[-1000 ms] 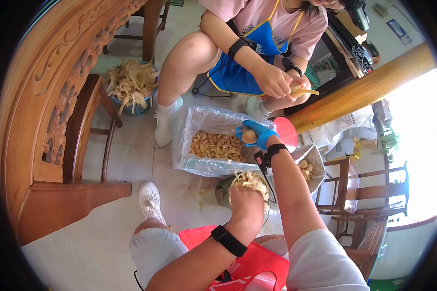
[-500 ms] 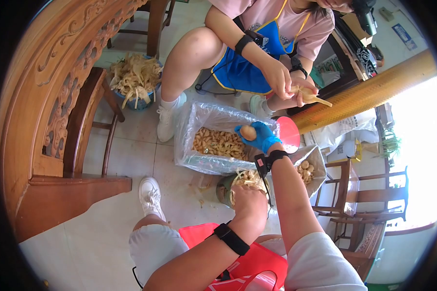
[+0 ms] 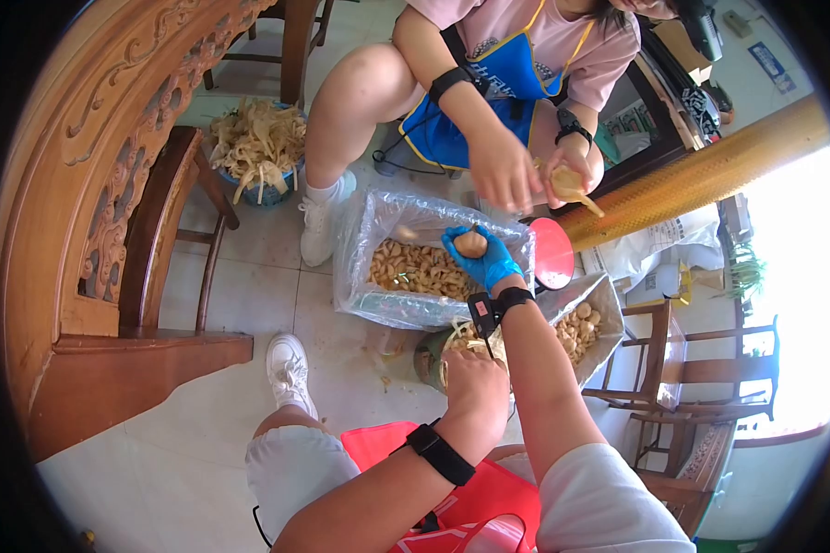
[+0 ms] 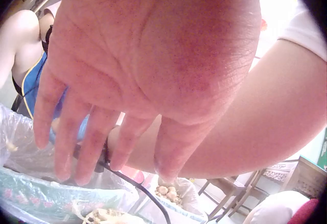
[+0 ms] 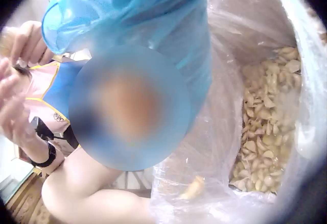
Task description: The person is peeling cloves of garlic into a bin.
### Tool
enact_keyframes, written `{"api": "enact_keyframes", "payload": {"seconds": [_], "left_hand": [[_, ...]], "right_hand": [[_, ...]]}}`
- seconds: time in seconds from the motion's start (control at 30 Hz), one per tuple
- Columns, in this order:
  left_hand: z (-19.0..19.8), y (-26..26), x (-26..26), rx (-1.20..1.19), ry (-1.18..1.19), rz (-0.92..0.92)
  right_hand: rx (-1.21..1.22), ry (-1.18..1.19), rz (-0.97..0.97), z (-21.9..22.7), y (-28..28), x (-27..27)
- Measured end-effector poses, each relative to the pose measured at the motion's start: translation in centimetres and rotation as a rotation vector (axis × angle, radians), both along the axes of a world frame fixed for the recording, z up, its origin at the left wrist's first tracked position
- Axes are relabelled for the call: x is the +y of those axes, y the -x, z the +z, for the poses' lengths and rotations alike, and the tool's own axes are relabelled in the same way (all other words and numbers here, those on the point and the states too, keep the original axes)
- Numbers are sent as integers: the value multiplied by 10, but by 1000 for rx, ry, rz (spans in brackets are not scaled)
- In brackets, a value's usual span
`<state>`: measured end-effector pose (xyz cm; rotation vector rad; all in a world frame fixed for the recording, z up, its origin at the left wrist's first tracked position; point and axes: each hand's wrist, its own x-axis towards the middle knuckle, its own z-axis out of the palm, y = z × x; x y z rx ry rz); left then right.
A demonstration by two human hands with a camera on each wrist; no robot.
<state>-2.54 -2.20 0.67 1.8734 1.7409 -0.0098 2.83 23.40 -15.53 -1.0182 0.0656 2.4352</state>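
In the head view my right hand (image 3: 484, 258), in a blue glove, holds a round tan root vegetable (image 3: 470, 244) over the right end of a plastic-lined box (image 3: 433, 313). Pale cut pieces (image 3: 420, 269) in liquid fill the box bottom. The vegetable is blurred in the right wrist view. My bare left hand (image 3: 478, 378) hangs over a green bin (image 3: 427, 359) of peelings (image 3: 466, 338); the left wrist view shows its fingers (image 4: 94, 142) straight, with nothing in them. A blurred pale piece (image 3: 403, 234) is above the box.
Across the box sits a person in a blue apron (image 3: 503, 101), holding a partly peeled vegetable (image 3: 572, 184). A lined bin of whole vegetables (image 3: 581, 327) stands at right. A blue basin of peelings (image 3: 263, 152), wooden chairs and a red round lid-like thing (image 3: 551, 253) are around.
The other person's hand has come away from the vegetable, and a pale piece appears over the box. My right hand has turned slightly, still holding its vegetable. My left hand barely moves.
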Motion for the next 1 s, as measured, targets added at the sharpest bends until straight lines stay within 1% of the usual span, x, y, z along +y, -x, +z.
{"api": "enact_keyframes", "payload": {"seconds": [0.03,0.07,0.13,0.17,0.23,0.27,0.33,0.37,0.43,0.47,0.53,0.57,0.63,0.67,0.73,0.83,0.87,0.9,0.93,0.97,1.0], "left_hand": [[0,0,0,-10,-5,11],[-1,0,0,-10,-3,12],[-1,0,-1,1,-15,-4],[-1,0,-1,0,-14,-4],[-1,0,0,9,-6,-10],[-2,-1,-1,8,-5,-10],[-3,-2,-2,27,-37,17],[-3,-2,-2,26,-35,18],[-2,-2,-2,21,-32,14],[-2,-1,-2,20,-31,14],[0,-1,-1,21,-18,1],[0,0,-1,20,-17,2],[1,0,-2,25,-17,3],[1,0,-1,24,-15,3],[0,-2,-1,30,-9,8],[-3,-3,-1,43,-19,14],[-2,-3,-1,42,-18,14],[0,-2,-1,45,-11,7],[0,-1,-1,47,-5,0],[1,-1,0,47,-4,0],[1,-1,0,42,4,-4]], "right_hand": [[155,123,-91,-11,-5,7],[155,125,-90,-8,-4,5],[-421,-166,-41,-2,-4,0],[-421,-166,-40,3,-3,-3],[-648,-216,40,14,-2,-11],[-649,-215,41,11,-5,-8],[-701,-407,305,-5,-14,7],[-702,-405,306,-14,-16,13],[-766,-422,393,-26,-18,24],[-766,-421,394,-20,-15,21],[-867,-478,394,-8,-11,17],[-867,-477,395,-12,-12,19],[-884,-611,352,-28,-18,27],[-885,-609,353,-28,-19,28],[-907,-616,419,-29,-20,31],[-882,-594,474,-47,-27,46],[-882,-592,475,-35,-23,36],[-1206,-1077,785,-8,-14,15],[-1501,-1581,1098,7,-9,3],[-1501,-1580,1099,3,-11,6],[-1417,-1473,1019,-4,-13,11]]}}
